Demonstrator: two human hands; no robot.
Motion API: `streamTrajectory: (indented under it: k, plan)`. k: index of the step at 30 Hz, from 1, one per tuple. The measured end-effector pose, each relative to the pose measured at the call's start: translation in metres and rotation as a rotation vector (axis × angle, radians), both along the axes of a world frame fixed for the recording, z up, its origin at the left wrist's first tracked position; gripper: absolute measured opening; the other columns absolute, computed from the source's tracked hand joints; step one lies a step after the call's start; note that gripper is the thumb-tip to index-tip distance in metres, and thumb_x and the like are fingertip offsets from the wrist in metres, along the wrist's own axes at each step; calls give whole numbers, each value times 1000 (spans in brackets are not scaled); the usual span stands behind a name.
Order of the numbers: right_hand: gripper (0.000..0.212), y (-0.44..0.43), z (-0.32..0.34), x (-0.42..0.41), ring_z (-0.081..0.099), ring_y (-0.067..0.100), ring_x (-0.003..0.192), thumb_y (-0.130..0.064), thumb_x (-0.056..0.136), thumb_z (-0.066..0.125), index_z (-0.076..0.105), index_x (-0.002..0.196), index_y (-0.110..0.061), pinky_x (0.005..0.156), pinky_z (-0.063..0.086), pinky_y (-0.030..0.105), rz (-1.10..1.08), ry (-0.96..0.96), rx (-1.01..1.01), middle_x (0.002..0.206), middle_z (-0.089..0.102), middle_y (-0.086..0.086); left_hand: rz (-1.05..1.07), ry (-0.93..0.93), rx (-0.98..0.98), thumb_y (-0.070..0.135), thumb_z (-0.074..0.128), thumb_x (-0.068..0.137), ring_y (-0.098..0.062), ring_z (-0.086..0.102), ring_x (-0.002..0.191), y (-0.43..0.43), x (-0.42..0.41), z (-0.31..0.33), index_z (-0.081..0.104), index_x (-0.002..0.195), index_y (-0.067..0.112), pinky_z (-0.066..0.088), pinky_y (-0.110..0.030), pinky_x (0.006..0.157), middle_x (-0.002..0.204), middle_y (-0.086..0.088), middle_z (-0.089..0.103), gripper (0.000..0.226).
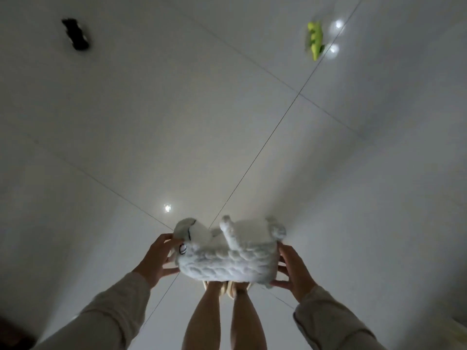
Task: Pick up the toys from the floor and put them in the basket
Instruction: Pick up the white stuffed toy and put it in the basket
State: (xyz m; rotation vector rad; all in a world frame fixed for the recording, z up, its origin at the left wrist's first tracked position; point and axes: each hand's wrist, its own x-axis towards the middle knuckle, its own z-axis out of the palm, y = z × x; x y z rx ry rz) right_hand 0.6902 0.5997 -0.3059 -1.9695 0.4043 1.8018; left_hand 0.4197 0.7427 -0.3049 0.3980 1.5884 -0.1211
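A white plush sheep point(227, 256) is held above the floor, lying on its side with its head to the left and legs pointing away. My left hand point(158, 258) grips its head end and my right hand point(294, 270) grips its rear end. A green toy point(315, 40) lies on the floor at the far right. A black toy point(75, 34) lies on the floor at the far left. No basket is in view.
The floor is pale glossy tile point(227, 122) with thin dark joints and bright light reflections. My bare legs point(222, 319) and slippers show below the sheep. Something dark sits at the lower left corner point(12, 332).
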Motion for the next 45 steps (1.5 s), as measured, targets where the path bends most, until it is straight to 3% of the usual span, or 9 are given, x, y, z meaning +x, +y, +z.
streamTrajectory:
  k: [3,7,13,17,21,27,32,36,45]
  plan:
    - [36,-21,79,-9,60,29,105,-45,89,51,54,113,-18,74,58,50,-12,28,-61,119,60,9,21,32,14,16,53,90,-42,51,119,-21,-10,83,49,117,11,51,-43,83,127,-17,52,28]
    - [35,-42,167,-17,60,29,103,-41,89,52,52,114,-16,81,54,61,-19,25,-57,115,59,9,59,76,52,15,51,91,-42,49,119,-46,-15,170,47,121,11,46,-49,90,122,-14,51,30]
    - [23,-59,252,-10,59,27,85,-39,91,50,53,96,-17,83,51,62,-57,-70,42,95,58,6,120,41,121,17,53,90,-34,50,103,-75,-7,259,50,111,18,49,-38,78,112,-10,52,20]
    - [24,-59,288,4,60,27,87,-43,90,51,54,94,-20,79,54,58,-27,-103,113,97,58,6,160,-3,174,19,54,90,-31,53,95,-82,4,295,51,107,19,48,-30,69,98,-6,57,18]
    - [20,-50,313,25,60,29,94,-42,89,52,55,93,-22,83,52,58,26,-106,194,102,60,7,207,-44,251,18,58,87,-25,54,85,-80,18,320,52,108,23,47,-29,68,93,-1,59,22]
    - [28,-19,340,54,61,26,90,-40,90,52,53,108,-19,73,55,45,131,-99,276,105,59,8,213,-122,381,13,60,86,-24,58,83,-80,25,341,57,100,25,51,-32,67,93,-3,63,18]
    - [18,26,355,66,58,32,99,-31,91,55,51,103,-19,80,53,51,229,-71,338,107,57,12,317,-127,432,9,57,88,-23,60,83,-67,20,342,59,104,24,51,-34,67,93,-4,65,22]
    - [25,63,352,80,58,32,101,-25,92,55,49,114,-15,73,56,47,250,-64,376,103,57,7,344,-133,460,14,61,85,-23,59,87,-23,38,340,59,109,24,51,-33,69,96,-2,65,26]
    - [4,174,344,135,60,27,89,-27,91,53,55,93,-24,66,56,42,123,-121,306,101,61,8,251,-154,435,10,59,87,-21,55,77,124,108,331,54,110,19,48,-29,64,90,-4,61,25]
